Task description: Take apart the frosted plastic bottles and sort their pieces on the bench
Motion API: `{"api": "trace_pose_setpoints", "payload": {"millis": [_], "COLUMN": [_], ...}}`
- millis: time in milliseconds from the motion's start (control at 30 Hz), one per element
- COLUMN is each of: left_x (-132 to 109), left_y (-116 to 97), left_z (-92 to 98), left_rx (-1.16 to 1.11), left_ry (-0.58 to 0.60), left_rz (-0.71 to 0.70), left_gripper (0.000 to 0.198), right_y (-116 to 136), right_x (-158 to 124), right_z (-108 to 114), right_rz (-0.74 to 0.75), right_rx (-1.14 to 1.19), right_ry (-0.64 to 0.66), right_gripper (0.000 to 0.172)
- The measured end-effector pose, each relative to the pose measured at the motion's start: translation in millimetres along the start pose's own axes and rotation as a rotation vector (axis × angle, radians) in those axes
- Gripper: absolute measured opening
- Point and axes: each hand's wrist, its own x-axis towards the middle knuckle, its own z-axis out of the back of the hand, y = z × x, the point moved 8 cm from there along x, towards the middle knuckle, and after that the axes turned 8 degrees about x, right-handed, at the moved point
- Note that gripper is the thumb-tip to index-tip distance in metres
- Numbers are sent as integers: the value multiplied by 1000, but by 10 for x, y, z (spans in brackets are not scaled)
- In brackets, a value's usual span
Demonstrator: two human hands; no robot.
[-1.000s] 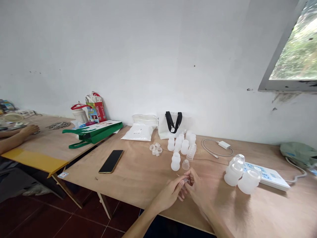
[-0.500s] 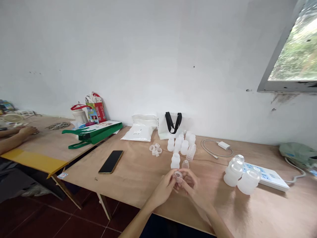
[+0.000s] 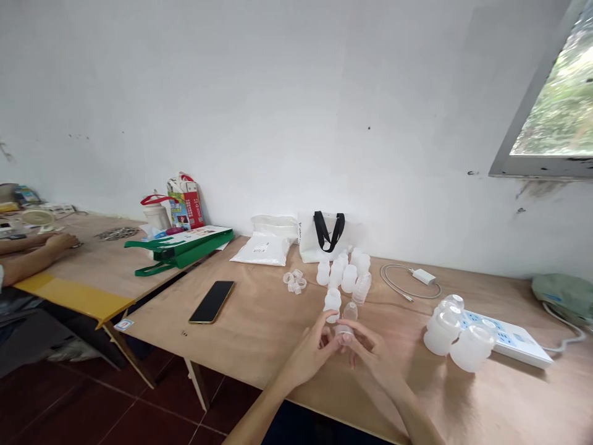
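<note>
My left hand (image 3: 310, 355) and my right hand (image 3: 370, 349) meet above the plywood table (image 3: 259, 334), their fingertips pinching a small clear plastic piece (image 3: 343, 332). Its exact shape is partly hidden by my fingers. Just beyond my fingers stands a small translucent cup (image 3: 351, 311), and a frosted white bottle (image 3: 332, 305) stands to its left. Behind them is a cluster of frosted bottles (image 3: 343, 275). Several clear plastic rings (image 3: 294, 281) lie to the left of that cluster.
Several large frosted jars (image 3: 456, 337) stand on a white power strip (image 3: 509, 339) to my right. A black phone (image 3: 212, 301) lies at left. A co-worker's hand (image 3: 60, 243) rests on the adjoining table, beyond a green bag (image 3: 185, 247).
My hands have parted slightly and the clear piece now sits lower between my fingertips. The whole view has shifted a little to the left.
</note>
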Motion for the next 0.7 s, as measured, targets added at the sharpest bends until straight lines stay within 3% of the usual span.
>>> {"api": "trace_pose_setpoints", "payload": {"millis": [200,300,433,700], "left_x": [55,170,403,732], "left_y": [150,288,346,258], "left_z": [99,70,17,-63], "left_rx": [88,112,194,296], "left_ry": [-192,-260,-242,-151], "left_rz": [-13,5,13,38], "left_gripper": [54,68,85,61], "right_y": [-43,-65,-34,94], "right_x": [21,26,41,14], "right_z": [430,485,463,569], "right_rz": [11,-7,2,110], "right_rx": [36,27,51,227], "right_ry": [-239,-286,-310,-467], "right_gripper": [50,56,61,58]}}
